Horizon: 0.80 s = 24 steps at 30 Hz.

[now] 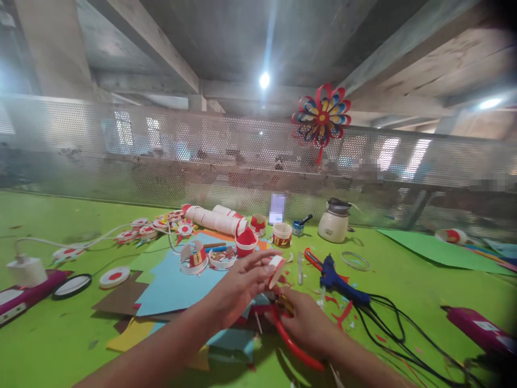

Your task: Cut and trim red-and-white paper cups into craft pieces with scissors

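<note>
Looks like plain matt paper on the blue sheet [173, 283], smooth thin card for the red-and-white strip [277, 265]. Seeing slightly glossy plastic on the red handle [299, 350], duller plastic on the glue gun [343, 285]. Definitely perforated metal for the screen [226, 145], bare roughish concrete on the beam [149, 37]. Reads pretty smooth on the tabletop [52, 215].

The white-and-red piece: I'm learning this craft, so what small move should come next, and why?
Probably bring the red-handled tool to the edge of the white-and-red piece: the left hand holds that piece up, and the right hand grips the tool just below it.
</note>
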### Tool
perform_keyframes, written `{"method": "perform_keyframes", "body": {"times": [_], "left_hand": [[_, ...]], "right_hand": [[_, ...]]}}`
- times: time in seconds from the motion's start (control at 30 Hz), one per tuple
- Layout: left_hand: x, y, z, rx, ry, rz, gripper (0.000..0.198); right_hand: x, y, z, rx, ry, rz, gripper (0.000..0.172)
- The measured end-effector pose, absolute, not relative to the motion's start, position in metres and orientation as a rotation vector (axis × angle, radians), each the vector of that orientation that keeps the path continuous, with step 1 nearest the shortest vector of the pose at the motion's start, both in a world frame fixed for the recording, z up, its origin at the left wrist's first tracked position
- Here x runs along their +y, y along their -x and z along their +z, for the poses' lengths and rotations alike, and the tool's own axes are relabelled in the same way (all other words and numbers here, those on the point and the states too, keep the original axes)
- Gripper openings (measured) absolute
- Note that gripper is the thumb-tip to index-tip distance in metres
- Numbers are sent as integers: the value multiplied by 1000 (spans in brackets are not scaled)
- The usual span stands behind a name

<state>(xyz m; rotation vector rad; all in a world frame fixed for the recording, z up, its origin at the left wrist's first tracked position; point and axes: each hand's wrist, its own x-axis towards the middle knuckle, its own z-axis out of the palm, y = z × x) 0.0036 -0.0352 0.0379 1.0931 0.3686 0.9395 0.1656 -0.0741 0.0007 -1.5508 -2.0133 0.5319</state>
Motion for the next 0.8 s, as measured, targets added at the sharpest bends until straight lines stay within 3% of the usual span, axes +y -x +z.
{"method": "perform_keyframes", "body": {"times": [0.37,0.5,0.67,0.8], "left_hand": [[11,27,23,423,-950,1176,38],[14,25,19,445,-956,1204,38],[16,22,13,467,-1003,1208,37],[19,23,10,461,-973,1234,33]], "right_hand": [[-83,-182,22,-1635,1462,895,46],[-91,-181,19,-1727,1253,933,41],[-93,-180,15,-1687,1142,1088,51],[-98,-179,16,-1612,1054,1256,37]]}}
